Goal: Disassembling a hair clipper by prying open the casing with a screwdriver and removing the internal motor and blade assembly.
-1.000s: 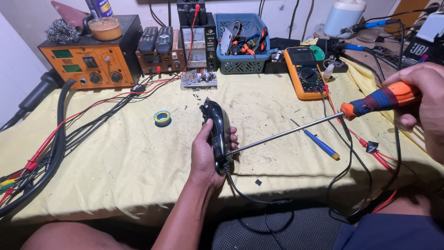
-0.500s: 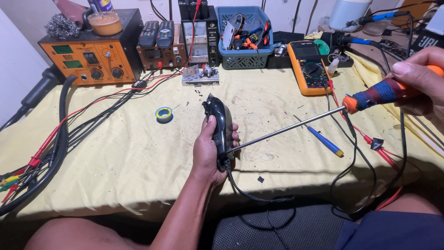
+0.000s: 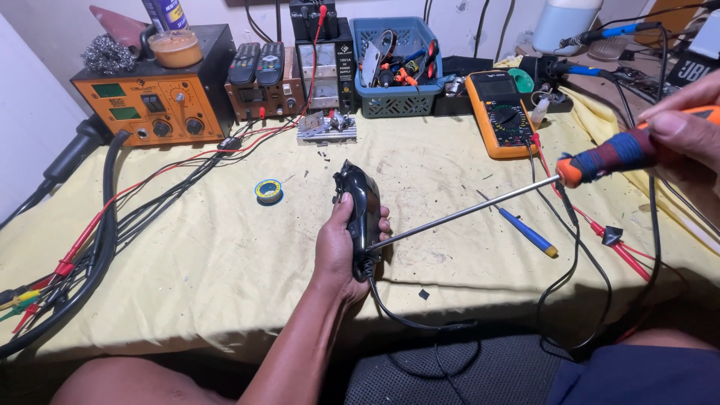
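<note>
**Black clipper body under a long screwdriver: bench inventory with hazards**

Head view, sole view on record.

1. Left hand [image 3: 341,251]: centre of frame, wrapped around a black corded hair clipper [image 3: 358,214], thumb on the near side and fingertips curled over the far edge. Clipper held on edge just above the yellow cloth [image 3: 225,255], its cord [image 3: 409,319] trailing off toward 6 o'clock.

2. Right hand [image 3: 686,124]: at 3 o'clock, fingers closed around the orange and blue handle of a long screwdriver [image 3: 525,195]. Shaft slopes down toward 9 o'clock; tip meets the clipper's lower side, right beside the left fingertips.

3. Loose items: small blue screwdriver [image 3: 523,228] at 4 o'clock of the clipper, solder reel [image 3: 268,190] at 10 o'clock, yellow multimeter [image 3: 504,112] at 2 o'clock, orange rework station [image 3: 157,105] at 11 o'clock, blue basket [image 3: 395,71] of tools at 12 o'clock, red test leads [image 3: 619,247] at 3 o'clock.

Hazards, as judged:
- A long shaft gripped far from the tip gives poor control; a slip could drive the tip into the left fingers.
- Freed screws would probably roll off unseen among the leads.
- Cord hanging over the edge could snag a knee and jerk the clipper.
</note>
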